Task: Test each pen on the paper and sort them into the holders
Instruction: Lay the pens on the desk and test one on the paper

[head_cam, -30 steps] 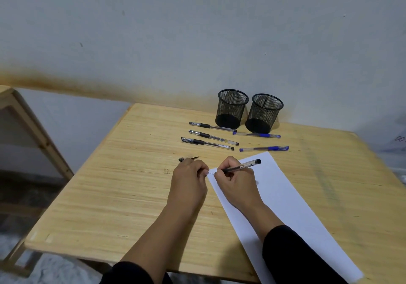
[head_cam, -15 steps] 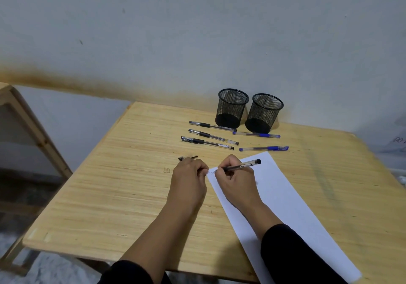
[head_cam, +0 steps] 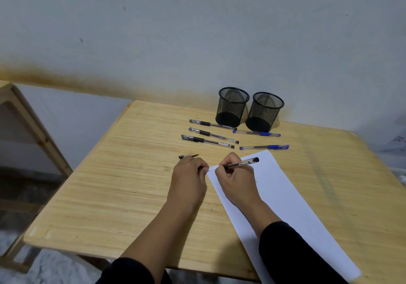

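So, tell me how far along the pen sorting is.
Nothing is sorted yet: both mesh holders look empty. In hand: the right hand holds a black pen to the paper, where faint scribbles show; the left hand holds what looks like its cap. Left: three black pens and two blue pens lie untested on the table.

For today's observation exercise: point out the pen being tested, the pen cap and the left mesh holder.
Black-ended clear pen (head_cam: 240, 164), head view, mid-barrel.
Clear pen cap with black clip (head_cam: 186, 156), head view, cap body.
Left black wire-mesh pen holder (head_cam: 231, 108), head view, front wall.
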Available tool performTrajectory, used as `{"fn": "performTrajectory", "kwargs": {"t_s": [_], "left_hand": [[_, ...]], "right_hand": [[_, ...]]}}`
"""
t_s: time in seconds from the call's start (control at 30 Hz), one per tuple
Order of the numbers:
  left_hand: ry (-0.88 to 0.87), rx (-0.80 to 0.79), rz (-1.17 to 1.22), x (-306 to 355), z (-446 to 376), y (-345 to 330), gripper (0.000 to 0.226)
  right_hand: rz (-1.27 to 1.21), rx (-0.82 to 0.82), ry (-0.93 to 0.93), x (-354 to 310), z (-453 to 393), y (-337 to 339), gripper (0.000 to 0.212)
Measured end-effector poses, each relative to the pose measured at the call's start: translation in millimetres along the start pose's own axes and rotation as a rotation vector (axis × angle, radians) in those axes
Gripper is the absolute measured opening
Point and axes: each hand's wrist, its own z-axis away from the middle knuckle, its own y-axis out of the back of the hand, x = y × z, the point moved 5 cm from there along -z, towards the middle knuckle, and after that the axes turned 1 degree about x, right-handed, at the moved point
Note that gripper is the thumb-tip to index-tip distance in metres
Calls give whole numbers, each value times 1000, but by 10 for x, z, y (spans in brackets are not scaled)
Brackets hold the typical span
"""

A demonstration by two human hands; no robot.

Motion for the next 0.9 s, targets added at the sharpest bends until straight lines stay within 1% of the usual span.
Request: {"fn": "performTrajectory", "kwargs": {"t_s": [0.43,0.5,0.6,0.63,0.7,0.8,0.83,0.9], "left_hand": [[-8,-17,-21,-33,-4,-38,13],[-21,24,6,2,8,6,12],[63,226,113,3,-3,192,19],[100,261,113,-28,-22,225,23],[156,235,56,-108,-80,211,28],[204,103,-20,-222,-167,117,22],[208,87,-35,-233,-188,104,20],[196,91,-49,-221,-219,102,17]], "right_hand": [[-9,-9,-6,-3,-12,-4,11],[-77,11,-33,20,-20,18,10],[-251,47,-135,90,-29,54,11],[-322,46,-171,107,-33,63,12],[-433,33,-251,110,-33,82,16],[-647,45,-392,61,-50,121,21],[-694,54,-425,41,-58,130,22],[-727,58,-435,-12,-77,137,20]]}}
